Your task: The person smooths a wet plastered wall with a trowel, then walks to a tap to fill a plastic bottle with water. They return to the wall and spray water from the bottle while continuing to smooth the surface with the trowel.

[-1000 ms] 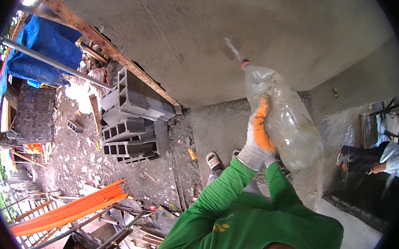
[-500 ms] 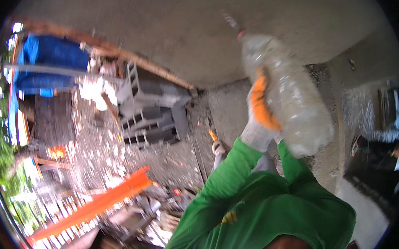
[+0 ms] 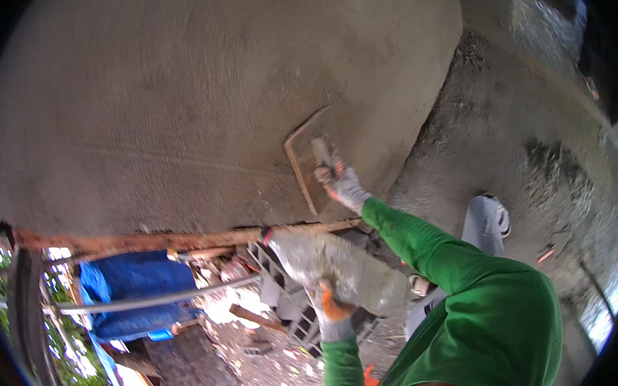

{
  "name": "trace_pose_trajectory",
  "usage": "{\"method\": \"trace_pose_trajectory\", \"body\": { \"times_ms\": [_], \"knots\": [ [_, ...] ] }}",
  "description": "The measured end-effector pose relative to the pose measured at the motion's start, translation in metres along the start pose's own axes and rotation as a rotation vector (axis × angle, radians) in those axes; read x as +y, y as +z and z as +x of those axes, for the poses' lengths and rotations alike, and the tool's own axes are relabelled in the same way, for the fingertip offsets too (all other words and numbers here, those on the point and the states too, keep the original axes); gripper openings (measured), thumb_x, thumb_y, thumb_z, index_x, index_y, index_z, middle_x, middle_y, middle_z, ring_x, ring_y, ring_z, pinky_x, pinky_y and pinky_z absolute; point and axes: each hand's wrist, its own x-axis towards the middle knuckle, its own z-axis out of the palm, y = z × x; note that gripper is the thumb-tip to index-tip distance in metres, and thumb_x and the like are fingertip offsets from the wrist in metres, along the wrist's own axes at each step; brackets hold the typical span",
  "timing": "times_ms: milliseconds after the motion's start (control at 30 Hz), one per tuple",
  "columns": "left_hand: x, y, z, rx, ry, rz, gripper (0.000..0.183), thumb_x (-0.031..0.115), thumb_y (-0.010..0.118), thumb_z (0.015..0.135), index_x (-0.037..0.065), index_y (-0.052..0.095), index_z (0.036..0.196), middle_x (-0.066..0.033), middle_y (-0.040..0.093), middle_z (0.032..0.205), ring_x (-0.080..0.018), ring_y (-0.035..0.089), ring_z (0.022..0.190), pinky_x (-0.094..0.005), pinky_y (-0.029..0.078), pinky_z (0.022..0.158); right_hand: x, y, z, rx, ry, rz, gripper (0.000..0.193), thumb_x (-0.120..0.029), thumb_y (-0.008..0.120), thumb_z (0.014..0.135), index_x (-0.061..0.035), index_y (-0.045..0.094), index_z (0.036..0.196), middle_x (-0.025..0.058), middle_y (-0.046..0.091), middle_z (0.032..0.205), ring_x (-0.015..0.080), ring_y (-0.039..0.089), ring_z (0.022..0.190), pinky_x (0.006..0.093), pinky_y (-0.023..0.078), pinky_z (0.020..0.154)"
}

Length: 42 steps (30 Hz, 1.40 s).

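My left hand (image 3: 332, 310), in a white and orange work glove, is closed around a big clear plastic bottle (image 3: 360, 275). The bottle lies tilted, its red neck end pointing up toward the bottom edge of the grey cement wall (image 3: 162, 110). Further up, my right hand (image 3: 344, 184), gloved too, grips the handle of a flat plastering float (image 3: 300, 166). The float's rectangular plate rests against the wet-looking wall surface. Motion blurs the right fingers and the float handle a little. How full the bottle is, I cannot tell.
A wooden strip (image 3: 163, 241) runs along the wall's edge. Beyond it are a blue tarp (image 3: 141, 277), a metal pipe (image 3: 167, 298) and hollow blocks (image 3: 304, 329). Rough cement floor (image 3: 455, 149) with a loose mortar patch (image 3: 558, 167) spreads to the right.
The view has swung toward the wall. The bottle, still in my left hand, has moved lower and left in the picture. My right hand with the float, hidden before, now shows at the wall.
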Motion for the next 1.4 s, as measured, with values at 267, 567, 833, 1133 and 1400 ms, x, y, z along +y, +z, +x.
{"method": "trace_pose_trajectory", "body": {
  "times_ms": [267, 567, 833, 1133, 1400],
  "knots": [
    [0.003, -0.093, -0.009, 0.128, -0.169, 0.218, 0.068, 0.050, 0.064, 0.086, 0.015, 0.050, 0.142, -0.0068, 0.054, 0.141, -0.0306, 0.051, 0.127, -0.0530, 0.041, 0.108, -0.052, -0.104, 0.133, 0.449, 0.295, 0.266, 0.024, -0.025, 0.052, 0.101, -0.0044, 0.052, 0.113, 0.0040, 0.054, 0.071, 0.0157, 0.052, 0.056, 0.0331, 0.042, 0.049],
    [-0.013, -0.060, 0.036, 0.085, -0.170, -0.081, 0.064, 0.040, 0.075, 0.079, 0.012, 0.058, 0.133, -0.0060, 0.061, 0.132, -0.0294, 0.058, 0.119, -0.0519, 0.044, 0.105, -0.112, -0.032, 0.167, -0.035, -0.052, 0.608, 0.045, -0.042, 0.054, 0.099, -0.0083, 0.052, 0.128, 0.0048, 0.060, 0.090, 0.0137, 0.060, 0.064, 0.0290, 0.049, 0.054],
    [0.040, -0.047, 0.057, -0.056, -0.042, -0.006, 0.072, 0.047, 0.073, 0.080, 0.010, 0.053, 0.139, -0.0099, 0.057, 0.139, -0.0325, 0.054, 0.126, -0.0546, 0.041, 0.108, -0.160, 0.019, 0.061, -0.268, -0.032, 0.046, 0.056, -0.012, 0.057, 0.095, -0.0200, 0.038, 0.147, 0.0191, 0.055, 0.132, 0.0256, 0.065, 0.096, 0.0341, 0.057, 0.082],
    [0.010, -0.086, 0.023, 0.137, -0.070, 0.148, 0.064, 0.055, 0.057, 0.090, 0.013, 0.053, 0.139, -0.0067, 0.058, 0.137, -0.0281, 0.056, 0.122, -0.0493, 0.044, 0.105, -0.005, -0.027, 0.036, 0.105, -0.245, -0.413, 0.037, -0.016, 0.056, 0.096, -0.0082, 0.053, 0.132, 0.0172, 0.062, 0.115, 0.0260, 0.064, 0.098, 0.0450, 0.052, 0.079],
    [0.001, -0.139, 0.010, 0.206, 0.103, 0.559, 0.060, 0.051, 0.061, 0.090, 0.009, 0.057, 0.133, -0.0093, 0.062, 0.129, -0.0288, 0.060, 0.116, -0.0480, 0.048, 0.100, -0.003, -0.022, 0.060, -0.138, 0.089, 0.938, 0.038, -0.008, 0.065, 0.091, -0.0066, 0.053, 0.126, 0.0113, 0.066, 0.112, 0.0227, 0.068, 0.097, 0.0352, 0.060, 0.075]
  ]
}}
